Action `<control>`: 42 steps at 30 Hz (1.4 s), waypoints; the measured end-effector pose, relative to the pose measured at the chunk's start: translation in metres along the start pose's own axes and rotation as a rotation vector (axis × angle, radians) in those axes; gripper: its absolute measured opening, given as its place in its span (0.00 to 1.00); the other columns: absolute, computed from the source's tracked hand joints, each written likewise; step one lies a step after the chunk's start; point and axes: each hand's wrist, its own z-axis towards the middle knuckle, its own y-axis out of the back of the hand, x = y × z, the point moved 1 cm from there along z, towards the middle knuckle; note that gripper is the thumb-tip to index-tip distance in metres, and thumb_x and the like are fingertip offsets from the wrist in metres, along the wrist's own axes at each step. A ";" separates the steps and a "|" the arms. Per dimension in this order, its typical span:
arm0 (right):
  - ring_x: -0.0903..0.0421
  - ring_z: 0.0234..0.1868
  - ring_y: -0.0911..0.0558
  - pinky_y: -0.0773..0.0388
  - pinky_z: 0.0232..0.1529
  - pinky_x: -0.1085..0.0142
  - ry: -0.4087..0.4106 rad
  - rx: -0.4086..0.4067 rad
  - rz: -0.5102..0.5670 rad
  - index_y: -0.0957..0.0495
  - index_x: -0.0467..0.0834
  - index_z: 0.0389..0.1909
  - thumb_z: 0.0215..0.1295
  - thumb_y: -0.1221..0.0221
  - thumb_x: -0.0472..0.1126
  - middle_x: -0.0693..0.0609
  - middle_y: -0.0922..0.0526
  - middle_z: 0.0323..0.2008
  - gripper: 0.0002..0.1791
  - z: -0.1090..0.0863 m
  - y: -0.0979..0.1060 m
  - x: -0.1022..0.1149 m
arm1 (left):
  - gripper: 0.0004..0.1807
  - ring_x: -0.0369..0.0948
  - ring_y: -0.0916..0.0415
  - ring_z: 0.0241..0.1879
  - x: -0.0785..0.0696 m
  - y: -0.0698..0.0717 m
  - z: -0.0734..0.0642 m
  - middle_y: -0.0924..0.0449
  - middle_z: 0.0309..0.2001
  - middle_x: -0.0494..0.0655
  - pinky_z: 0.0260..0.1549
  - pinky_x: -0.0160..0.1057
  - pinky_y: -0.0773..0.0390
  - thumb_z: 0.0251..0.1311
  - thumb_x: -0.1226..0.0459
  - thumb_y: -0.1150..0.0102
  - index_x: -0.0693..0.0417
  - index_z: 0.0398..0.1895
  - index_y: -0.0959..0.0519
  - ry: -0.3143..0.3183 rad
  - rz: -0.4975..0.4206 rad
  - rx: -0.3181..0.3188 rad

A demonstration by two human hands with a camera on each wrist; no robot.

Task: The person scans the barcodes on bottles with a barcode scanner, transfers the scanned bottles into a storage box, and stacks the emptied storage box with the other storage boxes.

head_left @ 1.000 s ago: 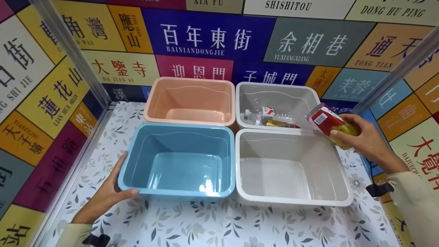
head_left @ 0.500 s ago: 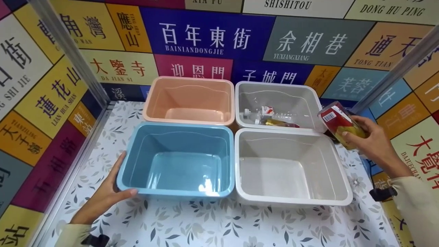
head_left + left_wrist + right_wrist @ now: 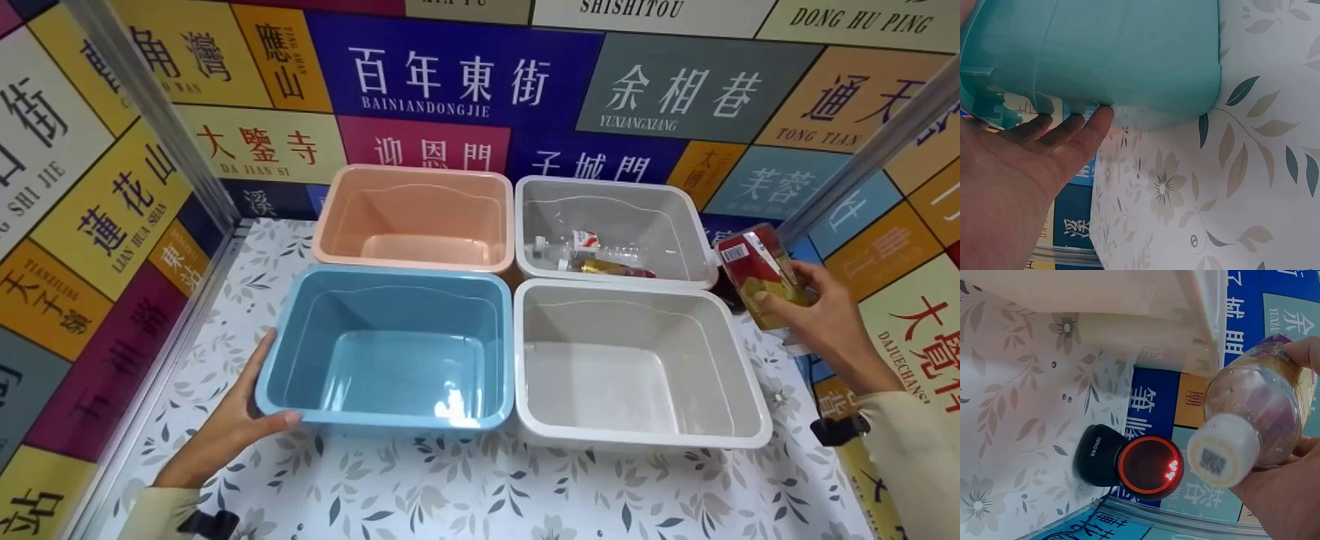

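My right hand (image 3: 836, 322) grips a plastic bottle (image 3: 756, 274) with a red and yellow label, just right of the light grey bin (image 3: 637, 436). In the right wrist view its white cap (image 3: 1224, 450) faces the camera, marked with a square code. Close to that cap stands a black scanner (image 3: 1151, 468) with a glowing red ring. At the left front corner of the blue bin (image 3: 386, 421), my left hand (image 3: 232, 424) rests with its thumb at the front rim. Its fingers (image 3: 1092, 135) lie fairly straight against the outer wall.
Behind the blue bin stands a peach bin (image 3: 420, 174). A grey bin (image 3: 607, 185) at the back right has bottles (image 3: 600, 251) lying in it. Printed wall panels (image 3: 450, 75) enclose the patterned tabletop (image 3: 465, 495) at the back and both sides.
My right hand has moved the bottle rightward, away from the grey bins, and tilted it more upright. The left hand has stayed at the blue bin.
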 end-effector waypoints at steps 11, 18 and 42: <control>0.49 0.57 0.28 0.27 0.40 0.85 -0.041 0.011 0.004 0.50 0.35 0.88 0.81 0.36 0.57 0.25 0.38 0.76 0.51 0.003 -0.003 -0.010 | 0.64 0.65 0.65 0.86 0.001 -0.001 0.001 0.77 0.91 0.44 0.75 0.72 0.46 0.71 0.62 0.29 0.11 0.88 0.67 -0.001 -0.010 -0.007; 0.43 0.59 0.28 0.29 0.40 0.85 -0.036 -0.049 -0.004 0.50 0.36 0.88 0.83 0.40 0.58 0.26 0.38 0.78 0.48 0.003 -0.008 -0.017 | 0.64 0.64 0.63 0.86 0.002 0.000 0.001 0.76 0.91 0.44 0.75 0.73 0.47 0.70 0.61 0.28 0.10 0.88 0.66 -0.009 -0.001 -0.014; 0.29 0.70 0.33 0.27 0.71 0.38 -0.159 -0.089 -0.039 0.56 0.35 0.83 0.79 0.36 0.57 0.24 0.38 0.78 0.51 0.006 -0.014 -0.029 | 0.63 0.63 0.61 0.86 0.002 0.001 0.000 0.76 0.91 0.42 0.73 0.52 0.34 0.72 0.62 0.30 0.10 0.88 0.67 -0.010 0.000 -0.003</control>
